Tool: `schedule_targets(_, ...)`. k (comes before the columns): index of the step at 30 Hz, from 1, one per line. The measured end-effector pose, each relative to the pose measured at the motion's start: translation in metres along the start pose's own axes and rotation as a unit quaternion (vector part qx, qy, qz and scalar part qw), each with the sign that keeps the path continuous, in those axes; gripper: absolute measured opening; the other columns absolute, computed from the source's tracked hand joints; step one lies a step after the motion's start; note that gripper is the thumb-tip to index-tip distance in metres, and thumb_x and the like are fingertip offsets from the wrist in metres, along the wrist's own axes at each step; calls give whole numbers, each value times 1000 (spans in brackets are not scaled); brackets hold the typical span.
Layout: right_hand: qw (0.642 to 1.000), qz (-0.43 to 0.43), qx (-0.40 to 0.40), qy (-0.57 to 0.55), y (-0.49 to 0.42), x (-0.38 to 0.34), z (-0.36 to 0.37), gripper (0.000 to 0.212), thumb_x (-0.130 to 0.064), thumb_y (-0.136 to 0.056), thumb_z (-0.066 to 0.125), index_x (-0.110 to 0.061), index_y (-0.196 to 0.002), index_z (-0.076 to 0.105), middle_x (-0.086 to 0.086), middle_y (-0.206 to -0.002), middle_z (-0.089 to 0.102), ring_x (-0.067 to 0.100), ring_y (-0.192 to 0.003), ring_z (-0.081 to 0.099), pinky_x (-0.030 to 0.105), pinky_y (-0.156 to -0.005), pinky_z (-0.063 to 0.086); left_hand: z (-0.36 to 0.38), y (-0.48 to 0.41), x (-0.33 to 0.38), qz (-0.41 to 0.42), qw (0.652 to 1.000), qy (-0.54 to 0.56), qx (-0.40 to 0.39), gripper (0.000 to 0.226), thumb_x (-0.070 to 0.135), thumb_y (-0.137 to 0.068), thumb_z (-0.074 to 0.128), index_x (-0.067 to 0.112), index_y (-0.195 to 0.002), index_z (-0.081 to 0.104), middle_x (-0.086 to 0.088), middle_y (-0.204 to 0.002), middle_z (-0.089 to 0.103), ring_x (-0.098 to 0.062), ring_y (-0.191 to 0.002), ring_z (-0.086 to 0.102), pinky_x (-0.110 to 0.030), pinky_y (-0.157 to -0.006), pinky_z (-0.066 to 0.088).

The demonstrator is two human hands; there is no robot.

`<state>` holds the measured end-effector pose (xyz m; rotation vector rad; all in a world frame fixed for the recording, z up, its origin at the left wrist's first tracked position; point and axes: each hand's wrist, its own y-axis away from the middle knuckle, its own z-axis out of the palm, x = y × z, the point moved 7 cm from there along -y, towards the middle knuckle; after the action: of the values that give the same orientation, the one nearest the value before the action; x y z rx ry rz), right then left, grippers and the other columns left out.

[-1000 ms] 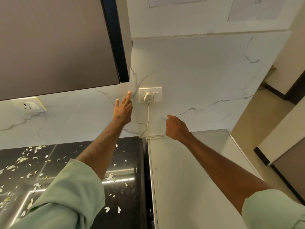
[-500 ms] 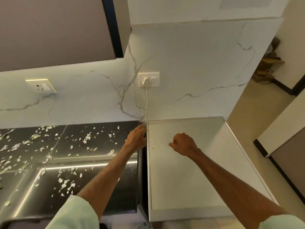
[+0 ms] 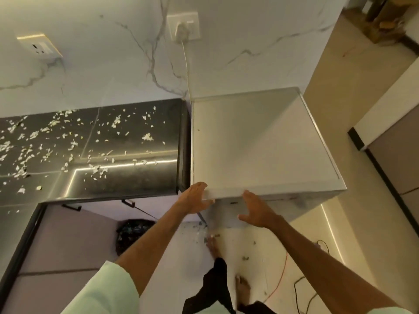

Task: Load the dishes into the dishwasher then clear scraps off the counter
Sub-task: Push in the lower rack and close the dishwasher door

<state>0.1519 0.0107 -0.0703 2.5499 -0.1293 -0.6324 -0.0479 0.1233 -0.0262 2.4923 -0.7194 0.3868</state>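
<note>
Grip: our left hand [image 3: 194, 198] and right hand [image 3: 255, 211] spread, holding nothing.
Handling: dishwasher door [image 3: 294, 201] probably stiff, sprung; we grasp its top edge.

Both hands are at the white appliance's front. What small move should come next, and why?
Probably curl both hands onto the front top edge of the dishwasher and pull the door open: the left hand and right hand are open there, holding nothing; the door looks shut.

home kitchen, marble backsplash [image 3: 113, 64], dishwasher [image 3: 256, 141], counter [image 3: 136, 177]
</note>
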Motion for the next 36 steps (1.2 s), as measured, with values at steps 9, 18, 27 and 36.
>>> schedule_targets(9, 981, -18, 173, 88, -13, 14, 21, 118, -34, -84, 80, -8, -162, -3, 7, -169, -16, 25, -156, -14, 55, -126, -2, 63, 15, -15, 66, 980, -128, 138, 110, 37, -80, 81, 7, -160, 11, -14, -168, 7, -31, -156, 8, -47, -125, 20)
schedule_targets(18, 894, 11, 416, 169, -39, 23, 53, 122, -61, -75, 78, -7, -162, 11, 9, -171, 6, 28, -158, 5, 57, -125, 8, 108, -1, -41, 91, 944, -81, 306, 110, 32, -80, 82, 10, -161, 11, -6, -170, 5, -26, -157, 2, -54, -121, 24)
schedule_targets(27, 836, 13, 525, 158, -46, 23, 74, 126, -68, -65, 83, -9, -158, 23, 13, -167, 17, 33, -156, 12, 57, -126, 7, 127, -8, -57, 156, 891, -99, 414, 107, 41, -78, 84, 4, -157, 23, -13, -166, 18, -30, -155, 10, -49, -117, 36)
schedule_targets(36, 775, -11, 621, 120, -61, 25, 84, 127, -83, -61, 75, -10, -155, 30, 15, -163, 28, 34, -155, 18, 59, -124, 14, 138, -19, -62, 194, 837, -67, 507, 102, 49, -76, 84, 4, -152, 33, -17, -158, 33, -33, -151, 22, -26, -123, 23)
